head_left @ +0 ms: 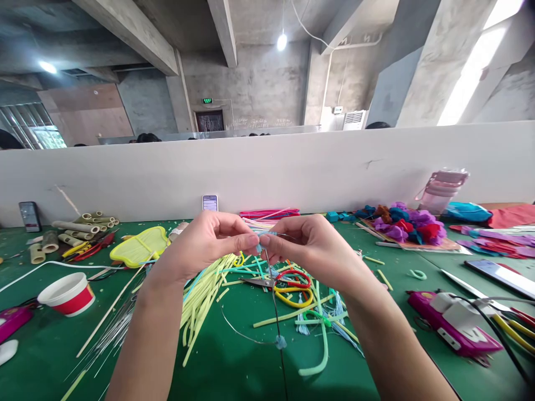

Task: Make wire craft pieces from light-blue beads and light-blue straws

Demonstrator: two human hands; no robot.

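My left hand and my right hand are raised over the middle of the table, fingertips nearly meeting. Both pinch a small light-blue piece, mostly hidden by the fingers. A thin dark strand runs down from the fingertips. Low on it sits a light-blue fuzzy tuft, with a thin pale wire curving off to the left. Below the hands lie scissors with red and yellow handles, apart from the fingers. Pale yellow-green strips and a bent green stem lie around them.
A paper cup, a yellow tray and bamboo pieces stand to the left. On the right are a purple power strip, a phone, colourful fuzzy bits and a pink bottle. A white partition borders the table's back.
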